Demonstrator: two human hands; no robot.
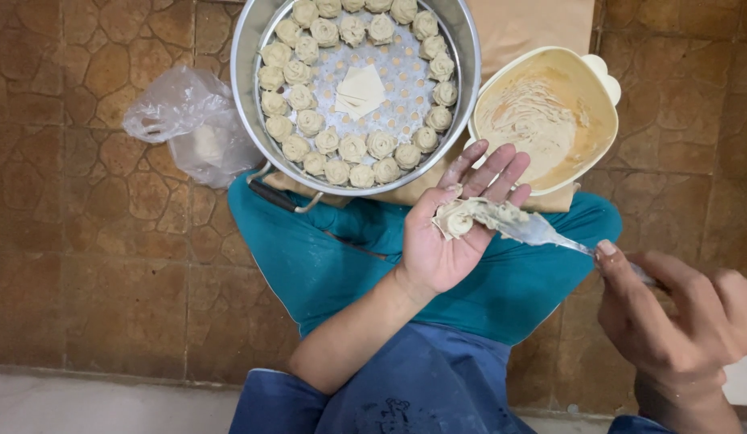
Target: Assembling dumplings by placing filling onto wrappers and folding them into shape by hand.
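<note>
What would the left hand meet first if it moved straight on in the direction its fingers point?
Probably the cream plastic bowl smeared with filling: the left hand's fingers point up and right toward its near rim. Depth is unclear, so it might pass above.

Shiny metal steamer (253, 48), seemingly plastic bowl (603, 88).

There is one camera, worn on the person's head. It looks almost straight down at the big round metal pot (253, 96) on the brown stone floor (84, 265). The pot sits at the top of the view. Below the pot, much closer, are the person's lap and both hands.
</note>
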